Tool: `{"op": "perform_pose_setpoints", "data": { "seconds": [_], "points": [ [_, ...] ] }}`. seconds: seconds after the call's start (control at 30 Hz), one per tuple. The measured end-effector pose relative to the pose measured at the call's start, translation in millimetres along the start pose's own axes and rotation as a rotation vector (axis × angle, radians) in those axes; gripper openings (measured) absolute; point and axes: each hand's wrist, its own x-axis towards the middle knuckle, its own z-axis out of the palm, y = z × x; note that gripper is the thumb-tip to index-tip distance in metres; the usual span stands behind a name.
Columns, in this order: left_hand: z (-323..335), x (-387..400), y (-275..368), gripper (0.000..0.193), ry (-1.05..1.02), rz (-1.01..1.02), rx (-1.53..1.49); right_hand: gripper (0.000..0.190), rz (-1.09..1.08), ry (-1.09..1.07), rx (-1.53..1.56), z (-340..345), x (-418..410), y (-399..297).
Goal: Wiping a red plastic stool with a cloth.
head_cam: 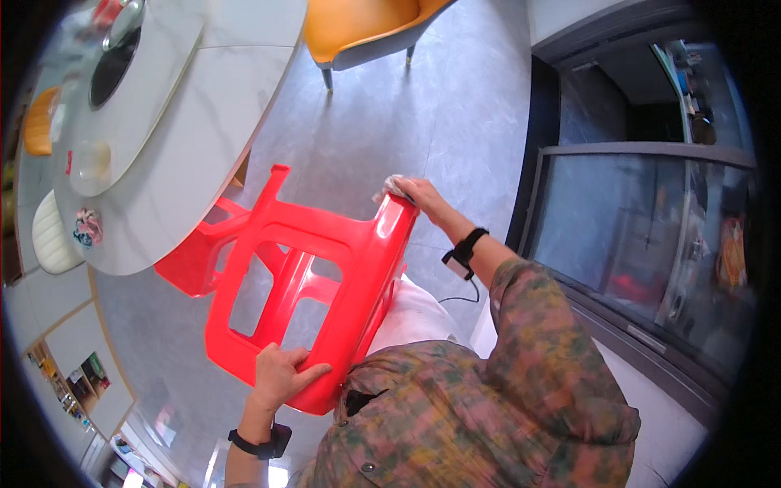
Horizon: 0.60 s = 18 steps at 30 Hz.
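A red plastic stool point(360, 268) is tipped on its side against my body, its open leg frame towards me. My left hand point(280, 375) grips its near lower edge, with the thumb lying over the red plastic. In my right hand point(424, 198) is a crumpled pale cloth point(390, 186), pressed against the far upper corner of the stool. Just beyond, partly hidden behind it, is another red plastic piece point(186, 262), seemingly a second stool, close to the table's edge.
A white marble-look table point(226, 91) with a raised round top curves along the left. On it lies a bunched pink and blue cloth point(89, 227). An orange chair point(372, 30) stands ahead on the grey floor point(464, 122). A dark-framed glass sliding door point(610, 213) is at right.
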Motion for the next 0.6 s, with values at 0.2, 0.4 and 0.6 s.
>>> {"op": "perform_pose_setpoints", "data": {
  "seconds": [0.2,0.4,0.6],
  "points": [
    [2,-7,16,0.049,-0.010,0.033,0.016,0.045,0.082,0.541,0.053,20,-12,32],
    [5,-3,33,0.052,-0.012,0.035,0.074,0.041,-0.011,0.808,0.995,-18,21,65],
    [7,3,32,0.054,-0.039,0.079,0.083,0.046,0.006,0.271,0.151,-5,-4,-35]
  ]
}}
